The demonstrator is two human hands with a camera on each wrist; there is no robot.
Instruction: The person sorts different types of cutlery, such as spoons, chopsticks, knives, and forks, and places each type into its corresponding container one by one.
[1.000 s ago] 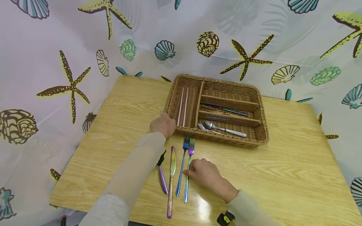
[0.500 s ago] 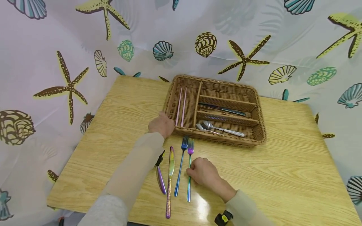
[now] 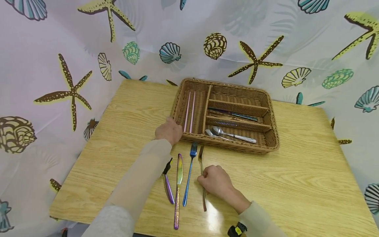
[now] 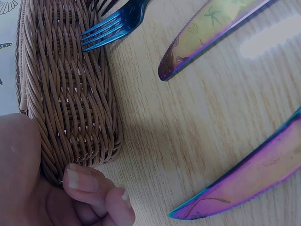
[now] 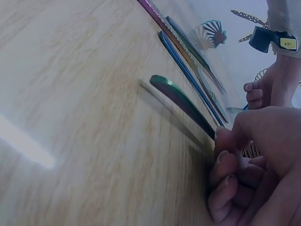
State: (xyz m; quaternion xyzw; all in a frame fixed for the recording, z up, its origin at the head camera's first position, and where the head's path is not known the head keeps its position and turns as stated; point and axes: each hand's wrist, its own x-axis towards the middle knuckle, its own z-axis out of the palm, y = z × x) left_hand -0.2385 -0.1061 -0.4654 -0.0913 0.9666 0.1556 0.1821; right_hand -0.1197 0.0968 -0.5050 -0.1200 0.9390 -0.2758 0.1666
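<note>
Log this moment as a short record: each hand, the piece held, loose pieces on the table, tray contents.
Left hand: grips the wicker tray at its near left corner
Right hand: pinches a fork by its handle
Fork pose: edge-on in the head view, handle end raised off the table
Loose pieces: blue fork; speckled-handled knife; smooth purple-handled knife, partly hidden
Tray, left compartment: pink chopsticks
Tray, middle right: dark cutlery, types unclear
Tray, near right: spoons

Right hand (image 5: 270, 160), pinching green-purple utensil (image 5: 181, 100), one end raised above worktop (image 5: 84, 117); blue utensil (image 5: 188, 73) beyond; left hand (image 5: 273, 87) in background
</note>
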